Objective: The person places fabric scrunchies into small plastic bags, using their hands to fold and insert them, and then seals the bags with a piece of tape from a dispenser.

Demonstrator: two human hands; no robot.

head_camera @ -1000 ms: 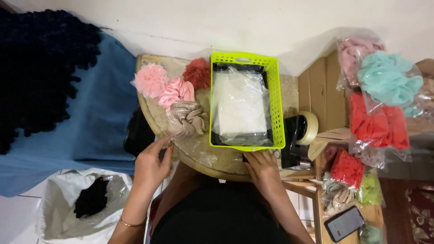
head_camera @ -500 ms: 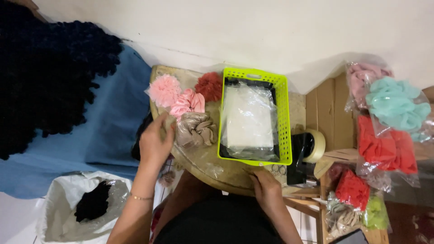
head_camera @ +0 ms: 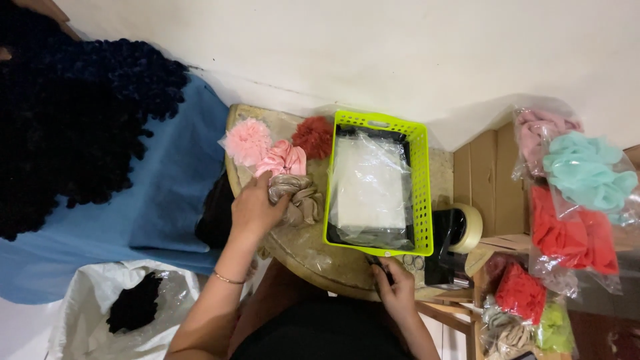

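My left hand [head_camera: 255, 208] rests on a beige scrunchie [head_camera: 298, 198] lying on the small round table [head_camera: 313, 257], its fingers closed over the scrunchie's left side. Just above it lie a pink satin scrunchie [head_camera: 284, 159], a fluffy pink scrunchie [head_camera: 246, 141] and a rust-red scrunchie [head_camera: 315, 137]. My right hand [head_camera: 395, 287] is at the table's near edge, below the lime-green basket [head_camera: 423, 193], pinching a small dark object that I cannot make out. Clear plastic bags [head_camera: 369, 187] fill the basket.
A roll of tape [head_camera: 471, 227] and a black dispenser [head_camera: 445, 253] sit right of the basket. Bags of pink, teal, red and green scrunchies [head_camera: 579, 200] pile at the right. A blue cloth [head_camera: 160, 193], dark fuzzy fabric [head_camera: 73, 120] and a white bag [head_camera: 100, 313] lie left.
My left hand rose from the table's near-left edge onto the beige scrunchie. My right hand slid a little right along the near edge. The view shifted down and right.
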